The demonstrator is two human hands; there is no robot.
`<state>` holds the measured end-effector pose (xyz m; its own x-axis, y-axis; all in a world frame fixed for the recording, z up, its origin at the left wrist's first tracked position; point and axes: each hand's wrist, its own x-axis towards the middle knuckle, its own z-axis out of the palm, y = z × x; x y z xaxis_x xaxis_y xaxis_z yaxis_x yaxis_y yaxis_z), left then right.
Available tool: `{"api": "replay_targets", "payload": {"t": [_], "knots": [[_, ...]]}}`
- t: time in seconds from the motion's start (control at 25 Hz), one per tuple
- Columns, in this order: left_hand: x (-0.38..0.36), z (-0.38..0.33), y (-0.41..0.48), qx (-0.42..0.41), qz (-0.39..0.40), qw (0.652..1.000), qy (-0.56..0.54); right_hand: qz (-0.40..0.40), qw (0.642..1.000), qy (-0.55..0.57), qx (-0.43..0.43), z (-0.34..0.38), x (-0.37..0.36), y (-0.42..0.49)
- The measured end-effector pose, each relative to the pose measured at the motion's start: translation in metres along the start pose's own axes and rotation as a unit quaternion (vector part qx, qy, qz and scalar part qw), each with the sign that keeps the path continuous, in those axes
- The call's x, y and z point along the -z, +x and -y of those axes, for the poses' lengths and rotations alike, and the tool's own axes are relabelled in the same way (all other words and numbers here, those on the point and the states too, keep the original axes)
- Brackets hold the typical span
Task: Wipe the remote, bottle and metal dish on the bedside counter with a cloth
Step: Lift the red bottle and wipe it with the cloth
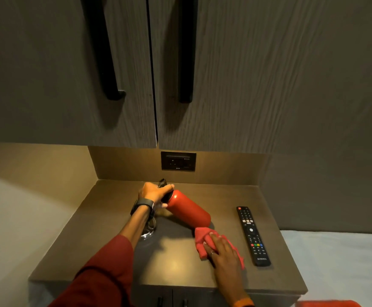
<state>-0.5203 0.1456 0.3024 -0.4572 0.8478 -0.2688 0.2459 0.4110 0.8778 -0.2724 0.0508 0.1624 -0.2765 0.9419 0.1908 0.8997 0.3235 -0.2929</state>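
Head view, the only one given, looks down on a brown tabletop (pixel 114 251) set under two cupboard doors. The left hand (pixel 155 193) is wrapped around the dark cap end of the red bottle (pixel 188 210); that grip is closed on the neck, fingers curled over it, with a watch on the wrist. The bottle is tipped well over, its long axis running from the cap at the upper left down to the base at the lower right, and the base appears to rest on or hang just above the surface.

The right hand (pixel 221 249) lies flat on the pink cloth (pixel 202 240), fingers spread and pressing it to the tabletop; this grip is holding the cloth down more than pinching it. A bunched corner of the cloth sits just beside the bottle's base, almost touching it. So the bottle lies up and to the left of the cloth hand, and its body slants straight toward that hand. I judge that a wipe would run up along that slant, from base toward cap.

The remote (pixel 253 235) lies to the right of the cloth, lengthwise front to back, near the right hand and apart from the bottle. Under the left forearm, a shiny metal dish (pixel 148 231) shows only in part, so its state is hard to tell.
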Motion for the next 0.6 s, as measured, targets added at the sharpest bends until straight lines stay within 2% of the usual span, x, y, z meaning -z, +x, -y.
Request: {"api": "replay_targets", "payload": {"t": [0.08, 0.16, 0.28, 0.36, 0.44, 0.48, 0.52, 0.6], "knots": [[0.0, -0.013, -0.006, -0.06, 0.009, 0.997, 0.045, 0.057, 0.998, -0.025, -0.008, -0.001, 0.014, 0.005], [-0.006, -0.023, -0.016, -0.143, 0.055, 0.984, 0.088, 0.069, 0.997, 0.012, -0.025, 0.004, 0.028, 0.008], [-0.02, -0.038, -0.03, -0.288, 0.127, 0.928, 0.2, 0.07, 0.977, 0.175, -0.103, 0.0, 0.046, -0.002], [-0.035, -0.048, -0.04, -0.337, 0.144, 0.892, 0.262, 0.1, 0.909, 0.362, -0.178, -0.007, 0.056, -0.011], [-0.052, -0.055, -0.049, -0.35, 0.12, 0.876, 0.308, 0.081, 0.835, 0.502, -0.212, -0.01, 0.064, -0.018], [-0.06, -0.056, -0.053, -0.349, 0.095, 0.872, 0.328, 0.039, 0.828, 0.521, -0.204, -0.009, 0.067, -0.022], [-0.068, -0.058, -0.057, -0.343, 0.067, 0.871, 0.346, -0.016, 0.858, 0.483, -0.176, -0.008, 0.068, -0.026], [-0.079, -0.067, -0.06, -0.32, 0.018, 0.869, 0.376, -0.131, 0.945, 0.295, -0.055, -0.001, 0.069, -0.023]]}}
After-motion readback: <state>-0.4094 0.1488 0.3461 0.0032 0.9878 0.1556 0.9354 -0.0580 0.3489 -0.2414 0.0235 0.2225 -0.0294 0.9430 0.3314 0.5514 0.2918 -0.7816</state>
